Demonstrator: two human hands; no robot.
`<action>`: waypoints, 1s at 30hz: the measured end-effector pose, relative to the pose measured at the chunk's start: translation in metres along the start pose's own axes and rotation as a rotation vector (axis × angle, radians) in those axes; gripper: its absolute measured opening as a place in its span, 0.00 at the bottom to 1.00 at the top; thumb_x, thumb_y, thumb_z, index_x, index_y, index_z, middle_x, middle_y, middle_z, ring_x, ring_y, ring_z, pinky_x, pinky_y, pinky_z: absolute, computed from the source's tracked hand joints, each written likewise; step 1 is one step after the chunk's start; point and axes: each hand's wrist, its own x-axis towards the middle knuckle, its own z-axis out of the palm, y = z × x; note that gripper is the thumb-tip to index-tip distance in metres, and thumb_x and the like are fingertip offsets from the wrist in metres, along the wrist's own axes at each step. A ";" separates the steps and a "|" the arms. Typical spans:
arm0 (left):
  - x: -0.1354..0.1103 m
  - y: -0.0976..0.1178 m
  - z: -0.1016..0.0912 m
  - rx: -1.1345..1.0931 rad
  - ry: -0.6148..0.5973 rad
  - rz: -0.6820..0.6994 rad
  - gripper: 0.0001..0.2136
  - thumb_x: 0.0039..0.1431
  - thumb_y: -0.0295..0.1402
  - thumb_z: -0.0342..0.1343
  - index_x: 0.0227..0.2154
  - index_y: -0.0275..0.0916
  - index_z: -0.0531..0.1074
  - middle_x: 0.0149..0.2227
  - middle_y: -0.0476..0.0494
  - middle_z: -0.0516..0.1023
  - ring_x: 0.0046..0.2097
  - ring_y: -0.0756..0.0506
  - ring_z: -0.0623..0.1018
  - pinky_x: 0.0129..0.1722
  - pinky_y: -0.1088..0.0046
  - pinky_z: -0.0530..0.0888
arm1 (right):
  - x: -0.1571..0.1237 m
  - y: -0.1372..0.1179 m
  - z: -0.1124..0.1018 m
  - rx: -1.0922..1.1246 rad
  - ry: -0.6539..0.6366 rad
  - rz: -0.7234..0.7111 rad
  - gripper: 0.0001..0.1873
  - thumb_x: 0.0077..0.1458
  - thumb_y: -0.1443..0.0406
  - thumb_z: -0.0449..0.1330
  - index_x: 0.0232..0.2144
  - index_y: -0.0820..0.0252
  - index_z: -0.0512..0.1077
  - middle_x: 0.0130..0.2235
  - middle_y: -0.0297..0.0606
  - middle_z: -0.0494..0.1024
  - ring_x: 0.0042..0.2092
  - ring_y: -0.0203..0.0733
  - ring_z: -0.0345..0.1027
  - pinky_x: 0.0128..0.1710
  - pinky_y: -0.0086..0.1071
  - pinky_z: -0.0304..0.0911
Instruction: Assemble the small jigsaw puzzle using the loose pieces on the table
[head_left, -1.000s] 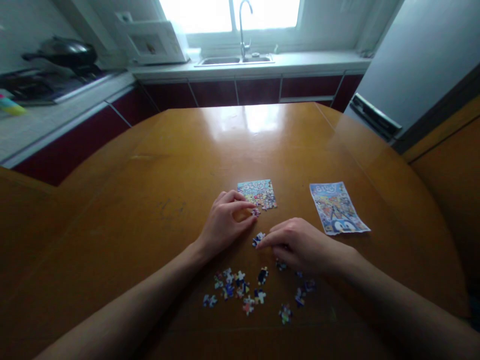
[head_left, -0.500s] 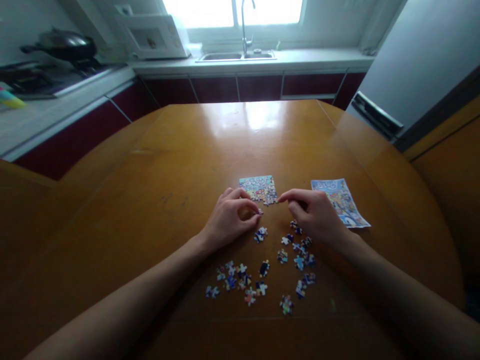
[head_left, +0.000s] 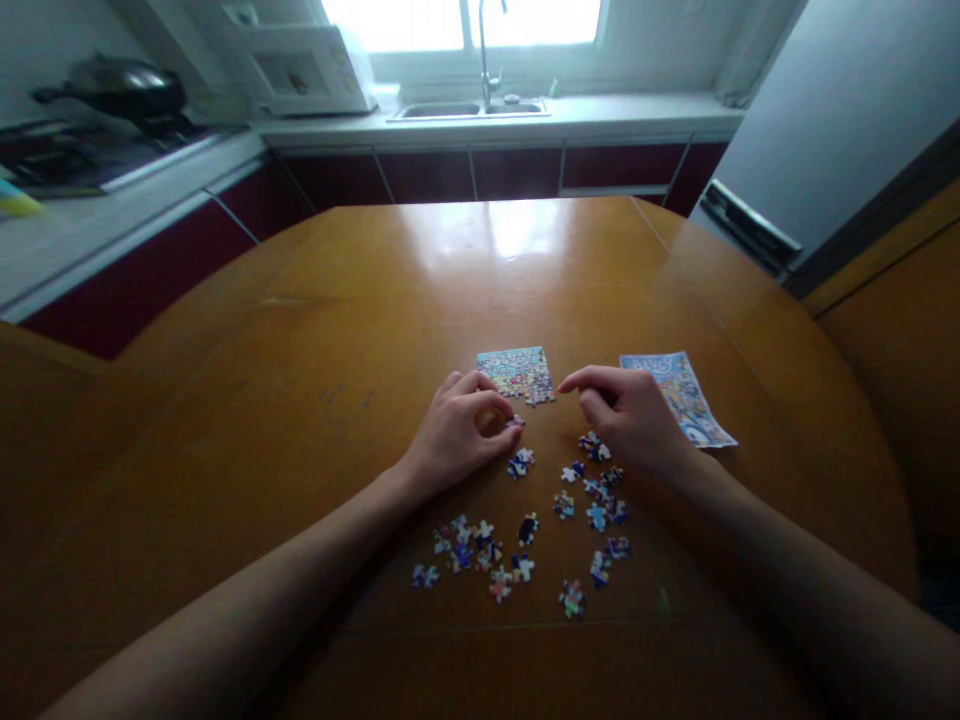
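Since a second ago, the right hand (head_left: 637, 415) has moved up from the loose blue-and-white piece (head_left: 520, 462) to the side of the assembled puzzle section (head_left: 519, 374), while the left hand (head_left: 461, 425) has stayed almost where it was. Reading the desk (head_left: 450, 290) as a clock centred on that section, with 12 towards the sink (head_left: 442, 110), the right forefinger tip sits just beside the edge between 3 and 4 o'clock; whether it touches, I cannot tell. Its forefinger is stretched out, parted from the thumb, and the other fingers curl under the palm. At 6 o'clock, just below the jagged lower edge, the left thumb and forefinger are pinched on a small puzzle piece (head_left: 515, 421), and the remaining left fingers cover the section's corner at about 8 o'clock.

Further down at 6 o'clock lies the blue-and-white piece, then a dark piece (head_left: 528, 528). Scattered pieces (head_left: 598, 515) spread at 5 o'clock, below the right hand, and a tighter cluster (head_left: 461, 550) lies between 6 and 7. Partly hidden by the right hand, a printed picture sheet (head_left: 686, 395) lies flat at 3 o'clock. Beyond the desk, a lidded pan (head_left: 127, 88) stands at 10 o'clock.
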 end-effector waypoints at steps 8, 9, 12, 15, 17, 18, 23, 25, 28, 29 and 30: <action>-0.006 0.011 -0.008 -0.110 -0.085 0.234 0.05 0.55 0.38 0.64 0.33 0.44 0.78 0.40 0.46 0.74 0.46 0.43 0.70 0.50 0.63 0.69 | 0.005 0.002 -0.006 0.046 0.100 -0.005 0.14 0.54 0.69 0.53 0.32 0.60 0.80 0.21 0.31 0.71 0.22 0.33 0.58 0.24 0.31 0.53; -0.007 0.012 -0.009 -0.103 -0.115 0.274 0.05 0.55 0.38 0.64 0.33 0.45 0.78 0.40 0.46 0.74 0.46 0.43 0.70 0.50 0.63 0.68 | 0.006 0.002 -0.007 0.050 0.108 -0.001 0.14 0.53 0.69 0.53 0.32 0.61 0.80 0.21 0.31 0.71 0.22 0.33 0.58 0.25 0.31 0.54; -0.008 0.013 -0.011 -0.070 -0.205 0.339 0.05 0.55 0.40 0.65 0.33 0.47 0.78 0.40 0.46 0.75 0.46 0.42 0.70 0.52 0.62 0.66 | 0.007 0.003 -0.009 0.057 0.131 0.014 0.13 0.53 0.69 0.53 0.31 0.61 0.80 0.22 0.32 0.72 0.23 0.33 0.60 0.25 0.31 0.55; -0.006 0.012 -0.012 -0.074 -0.303 0.379 0.07 0.54 0.42 0.66 0.34 0.49 0.79 0.40 0.47 0.76 0.46 0.42 0.70 0.52 0.62 0.66 | 0.008 0.004 -0.010 0.066 0.150 0.024 0.13 0.53 0.69 0.53 0.32 0.61 0.79 0.23 0.33 0.73 0.24 0.34 0.61 0.26 0.32 0.55; -0.004 0.011 -0.012 -0.095 -0.340 0.394 0.09 0.53 0.43 0.67 0.35 0.50 0.79 0.40 0.47 0.76 0.46 0.42 0.70 0.52 0.62 0.66 | 0.008 0.004 -0.011 0.070 0.155 0.027 0.13 0.53 0.69 0.53 0.32 0.61 0.79 0.23 0.33 0.73 0.24 0.34 0.61 0.26 0.32 0.55; -0.004 0.011 -0.011 -0.106 -0.344 0.388 0.09 0.53 0.43 0.67 0.35 0.50 0.79 0.40 0.47 0.76 0.46 0.42 0.71 0.52 0.62 0.66 | 0.008 0.004 -0.011 0.071 0.153 0.024 0.13 0.53 0.69 0.53 0.31 0.61 0.79 0.23 0.33 0.73 0.24 0.34 0.61 0.26 0.32 0.55; -0.003 0.010 -0.010 -0.126 -0.211 0.280 0.06 0.63 0.36 0.58 0.36 0.44 0.78 0.39 0.45 0.74 0.45 0.44 0.70 0.49 0.65 0.68 | 0.010 0.006 -0.011 0.085 0.154 0.024 0.13 0.53 0.69 0.53 0.31 0.61 0.79 0.23 0.33 0.72 0.24 0.34 0.61 0.26 0.32 0.55; -0.003 0.010 -0.009 -0.092 -0.196 0.252 0.06 0.63 0.37 0.57 0.35 0.43 0.77 0.39 0.45 0.74 0.45 0.44 0.70 0.48 0.65 0.68 | 0.010 0.008 -0.011 0.099 0.167 0.022 0.13 0.52 0.69 0.53 0.31 0.61 0.79 0.23 0.33 0.72 0.24 0.34 0.61 0.26 0.32 0.55; -0.002 0.009 -0.007 -0.020 -0.210 0.214 0.07 0.60 0.39 0.60 0.34 0.41 0.76 0.38 0.45 0.74 0.44 0.43 0.70 0.47 0.64 0.67 | 0.011 0.010 -0.012 0.110 0.180 0.005 0.13 0.52 0.70 0.53 0.31 0.61 0.79 0.23 0.33 0.73 0.25 0.34 0.61 0.26 0.32 0.54; -0.002 0.008 -0.006 -0.005 -0.215 0.204 0.08 0.60 0.39 0.60 0.34 0.41 0.75 0.38 0.45 0.74 0.43 0.43 0.70 0.47 0.64 0.67 | 0.012 0.010 -0.012 0.111 0.180 0.000 0.13 0.52 0.70 0.53 0.31 0.61 0.79 0.23 0.33 0.72 0.25 0.34 0.61 0.26 0.32 0.54; -0.002 0.007 -0.006 0.004 -0.218 0.199 0.08 0.60 0.40 0.61 0.33 0.41 0.74 0.38 0.46 0.75 0.43 0.43 0.70 0.46 0.64 0.67 | 0.012 0.010 -0.012 0.112 0.178 -0.003 0.13 0.52 0.70 0.53 0.31 0.61 0.79 0.23 0.33 0.72 0.25 0.34 0.61 0.26 0.32 0.54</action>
